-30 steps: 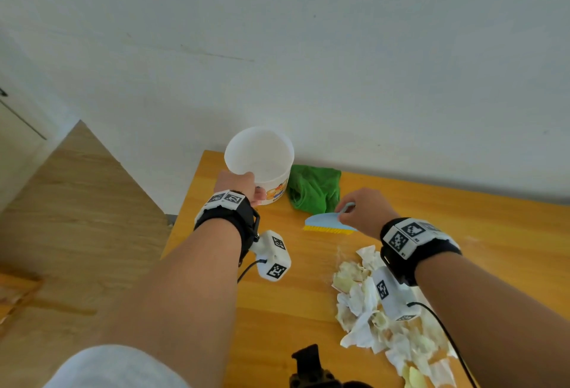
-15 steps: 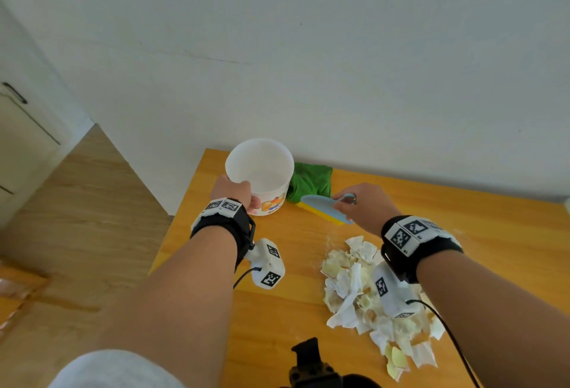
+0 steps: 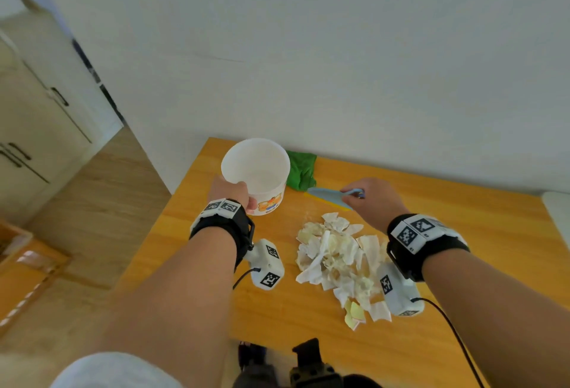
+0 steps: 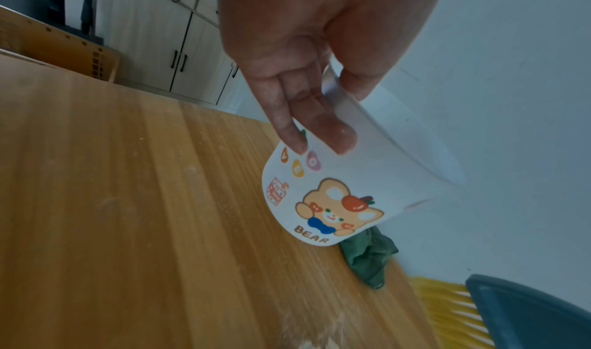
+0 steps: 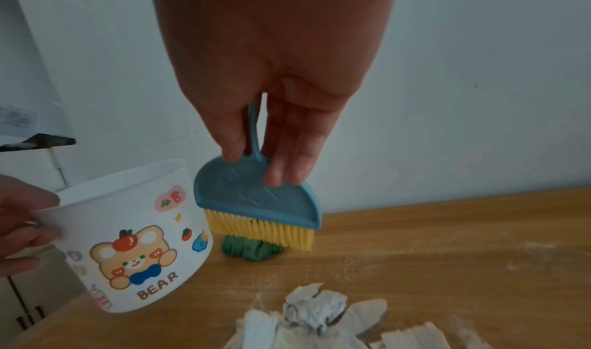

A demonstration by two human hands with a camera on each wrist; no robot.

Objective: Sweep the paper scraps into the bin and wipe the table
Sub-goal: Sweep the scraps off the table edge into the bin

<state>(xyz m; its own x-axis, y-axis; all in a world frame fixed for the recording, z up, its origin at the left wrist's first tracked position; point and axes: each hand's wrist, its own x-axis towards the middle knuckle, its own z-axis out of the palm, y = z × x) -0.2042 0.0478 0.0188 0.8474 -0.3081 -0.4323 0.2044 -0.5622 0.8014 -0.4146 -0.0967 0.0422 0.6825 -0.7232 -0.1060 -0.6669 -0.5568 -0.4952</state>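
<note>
Scraps of torn paper point(image 3: 337, 259) lie in one loose heap on the table point(image 3: 462, 233), and the whole coming move turns on where that heap sits from the two grips: nearer the body than both hands, below the brush and to the right of the bin.

The right hand point(image 3: 374, 199) holds the small brush point(image 5: 259, 200) by its thin blue handle, thumb on one side and fingers on the other, fingertips reaching down onto the blue head. The yellow bristles point down and away from the palm and seem to hang clear of the wood. Its bristle edge, the long axis, runs roughly crosswise to the forearm, with the far edge of the heap just on the near side of it. Beyond the bristles lies the green cloth point(image 3: 302, 170), against the wall and apart from the scraps.

The left hand point(image 3: 229, 193) pinches the rim of the white bin point(image 3: 256, 168), thumb inside and fingers laid on the outer wall over the bear print. The bin is tilted, mouth leaning toward the wrist, its base close to the table; contact is hard to tell. From this grip the heap lies to the right and a little nearer the body, well apart from the bin's mouth.

My judgement: the right hand is nearer the scraps, so the brush has to pull or push leftward while the bin is brought down beside the heap with its mouth turned toward it.
</note>
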